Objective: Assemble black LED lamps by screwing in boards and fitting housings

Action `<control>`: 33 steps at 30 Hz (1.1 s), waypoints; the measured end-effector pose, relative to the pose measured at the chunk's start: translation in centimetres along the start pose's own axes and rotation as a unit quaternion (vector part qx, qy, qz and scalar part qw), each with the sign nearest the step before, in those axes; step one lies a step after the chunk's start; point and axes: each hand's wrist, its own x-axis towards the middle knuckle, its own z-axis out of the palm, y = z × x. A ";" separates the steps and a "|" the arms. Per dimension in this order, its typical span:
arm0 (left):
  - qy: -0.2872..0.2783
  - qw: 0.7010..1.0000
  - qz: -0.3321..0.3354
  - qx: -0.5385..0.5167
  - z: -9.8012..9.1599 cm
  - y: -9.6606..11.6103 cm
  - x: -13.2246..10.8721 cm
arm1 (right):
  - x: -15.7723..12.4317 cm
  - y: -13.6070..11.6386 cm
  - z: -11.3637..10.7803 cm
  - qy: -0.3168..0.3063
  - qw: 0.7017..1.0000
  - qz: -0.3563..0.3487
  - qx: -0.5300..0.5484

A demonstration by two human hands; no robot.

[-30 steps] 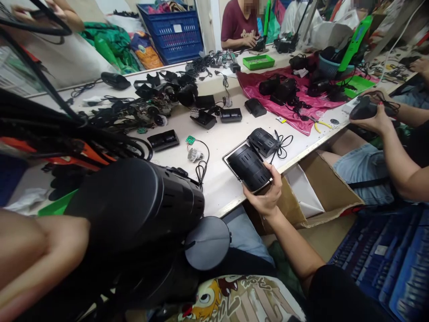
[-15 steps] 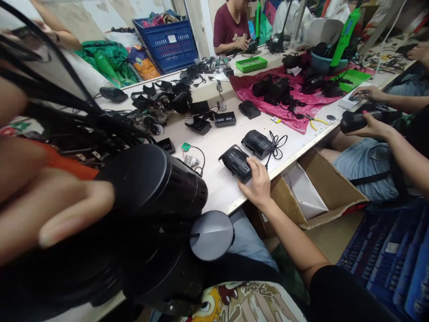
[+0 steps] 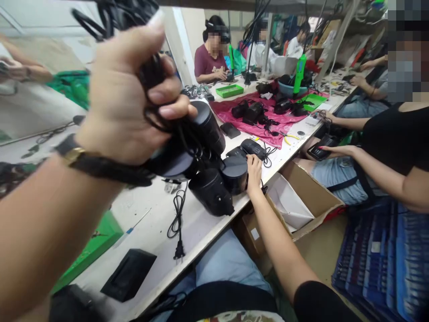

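My left hand (image 3: 129, 89), raised at the upper left, is closed around a bundle of black cables (image 3: 117, 18). Several black cylindrical units (image 3: 209, 190) hang from it in a cluster over the table's front edge. My right hand (image 3: 255, 172) is at the table edge, its fingers curled at the end of a black slotted housing (image 3: 236, 152). One of the hanging units partly hides that housing and my fingertips. Just behind lies a second slotted housing (image 3: 253, 146) with a coiled cable (image 3: 267, 156).
A black plug cord (image 3: 179, 214), screwdriver (image 3: 138, 221), black box-shaped casing (image 3: 129, 273) and green tray (image 3: 97, 248) lie at the near left. Pink sheeting (image 3: 268, 132) holds black parts. A cardboard box (image 3: 315, 197) and blue crates (image 3: 372, 255) stand below. A co-worker (image 3: 395, 134) sits at right.
My left hand has come up and away from the camera with the cables, and the hanging units have swung right over the table edge. My right hand stays by the slotted housing.
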 end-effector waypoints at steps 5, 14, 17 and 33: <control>-0.022 0.998 -0.029 -0.042 3.3 -2.4 4.7 | 3.9 2.5 0.2 0.023 0.999 0.024 -0.022; 0.012 0.998 -0.001 -0.059 4.3 -7.8 9.9 | 5.9 5.2 -1.1 0.022 0.999 0.043 -0.021; 0.035 0.998 -0.005 -0.050 3.8 -9.6 9.7 | 4.9 4.7 -1.4 0.034 0.998 0.047 -0.004; 0.039 0.968 -0.137 -0.205 3.0 -12.2 3.6 | -7.6 -4.3 -4.1 0.069 0.964 -0.001 0.257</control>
